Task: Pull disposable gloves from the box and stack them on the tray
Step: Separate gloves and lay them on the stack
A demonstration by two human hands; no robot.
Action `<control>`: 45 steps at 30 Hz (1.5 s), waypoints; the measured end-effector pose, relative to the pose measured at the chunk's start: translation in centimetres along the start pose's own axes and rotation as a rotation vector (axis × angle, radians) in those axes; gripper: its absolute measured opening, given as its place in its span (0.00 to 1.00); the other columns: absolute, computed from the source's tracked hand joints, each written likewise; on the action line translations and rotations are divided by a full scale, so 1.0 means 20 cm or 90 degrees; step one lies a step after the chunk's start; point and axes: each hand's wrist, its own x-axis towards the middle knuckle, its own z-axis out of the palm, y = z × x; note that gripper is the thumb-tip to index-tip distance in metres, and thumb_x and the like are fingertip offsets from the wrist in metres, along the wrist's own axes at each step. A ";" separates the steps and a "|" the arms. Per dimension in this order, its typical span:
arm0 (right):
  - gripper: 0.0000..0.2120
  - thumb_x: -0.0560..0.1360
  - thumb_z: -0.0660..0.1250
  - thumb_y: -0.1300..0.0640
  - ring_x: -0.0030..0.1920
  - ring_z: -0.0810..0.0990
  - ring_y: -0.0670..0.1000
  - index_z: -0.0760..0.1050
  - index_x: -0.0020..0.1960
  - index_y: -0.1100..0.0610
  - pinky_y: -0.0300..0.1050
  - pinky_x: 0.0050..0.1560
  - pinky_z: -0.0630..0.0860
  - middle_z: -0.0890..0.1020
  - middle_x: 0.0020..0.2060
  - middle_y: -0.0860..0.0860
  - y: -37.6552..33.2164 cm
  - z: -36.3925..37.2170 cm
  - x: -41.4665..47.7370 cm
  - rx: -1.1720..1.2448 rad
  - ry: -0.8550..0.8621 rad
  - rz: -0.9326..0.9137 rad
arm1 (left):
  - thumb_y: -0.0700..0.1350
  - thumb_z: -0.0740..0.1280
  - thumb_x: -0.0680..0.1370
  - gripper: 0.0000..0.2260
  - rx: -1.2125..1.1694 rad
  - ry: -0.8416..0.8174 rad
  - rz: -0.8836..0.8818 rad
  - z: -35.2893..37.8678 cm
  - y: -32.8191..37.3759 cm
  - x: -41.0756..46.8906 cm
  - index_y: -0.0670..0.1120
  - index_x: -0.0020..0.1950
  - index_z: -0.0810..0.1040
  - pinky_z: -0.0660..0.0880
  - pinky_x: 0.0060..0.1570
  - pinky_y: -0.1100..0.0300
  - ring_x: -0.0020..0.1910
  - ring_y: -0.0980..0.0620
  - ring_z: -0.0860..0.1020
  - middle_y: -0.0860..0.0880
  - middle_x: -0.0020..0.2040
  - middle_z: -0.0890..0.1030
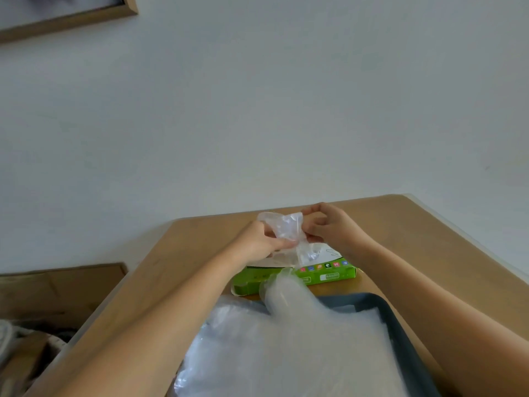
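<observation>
Both of your bare forearms reach forward and converge over the far part of the light brown wooden table [400, 224], meeting just above the flat green cardboard glove box [329, 275]. Your left hand [257, 242] comes in from the lower left with the wrist nearly straight and the palm turned toward the right; its fingers are curled and pinching the left side of a crumpled clear plastic disposable glove [289, 230]. Your right hand [332, 224] comes in from the lower right with the wrist bent and the back of the hand up; its fingertips are bunched together, nipping the glove's upper right edge. The glove is held up between the two hands, and its lower end trails down to the opening in the top of the box.

The box lies on the table just beyond the dark grey plastic tray [398, 316], which sits closest to you. A loose heap of clear plastic gloves [286, 353] covers most of the tray, and one part of it humps up at the far edge, overlapping the front of the box.
</observation>
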 end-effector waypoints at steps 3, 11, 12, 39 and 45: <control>0.07 0.77 0.65 0.62 0.46 0.81 0.54 0.73 0.55 0.58 0.50 0.51 0.80 0.81 0.51 0.58 0.00 0.02 0.00 -0.079 0.029 -0.020 | 0.44 0.70 0.76 0.03 -0.027 0.066 -0.024 0.04 0.04 0.03 0.45 0.45 0.78 0.68 0.28 0.67 0.33 0.58 0.75 0.51 0.36 0.79; 0.19 0.66 0.76 0.42 0.32 0.74 0.48 0.78 0.38 0.58 0.41 0.33 0.69 0.79 0.31 0.49 -0.05 0.02 -0.08 -0.454 0.000 -0.110 | 0.38 0.67 0.77 0.04 -0.170 0.084 -0.059 0.07 0.05 0.03 0.43 0.41 0.78 0.64 0.20 0.72 0.25 0.59 0.74 0.47 0.32 0.77; 0.13 0.70 0.74 0.47 0.33 0.76 0.48 0.80 0.39 0.57 0.40 0.34 0.70 0.80 0.31 0.49 -0.04 0.02 -0.07 -0.459 0.018 -0.118 | 0.41 0.69 0.76 0.04 -0.174 0.085 -0.052 0.07 0.05 0.04 0.44 0.41 0.78 0.66 0.22 0.72 0.27 0.60 0.75 0.48 0.32 0.78; 0.22 0.72 0.67 0.39 0.25 0.63 0.47 0.72 0.29 0.55 0.40 0.27 0.59 0.67 0.24 0.50 -0.52 -0.15 -0.23 -0.429 0.004 -0.185 | 0.65 0.71 0.66 0.41 0.108 0.238 0.365 0.07 0.19 -0.21 0.49 0.74 0.63 0.55 0.65 0.76 0.70 0.60 0.61 0.59 0.68 0.63; 0.26 0.67 0.60 0.31 0.22 0.65 0.47 0.76 0.33 0.54 0.34 0.26 0.65 0.69 0.21 0.48 -0.82 -0.09 -0.57 -0.548 0.026 -0.263 | 0.47 0.71 0.73 0.28 0.020 0.216 0.369 0.06 0.41 -0.43 0.54 0.71 0.66 0.64 0.54 0.79 0.62 0.67 0.69 0.63 0.64 0.71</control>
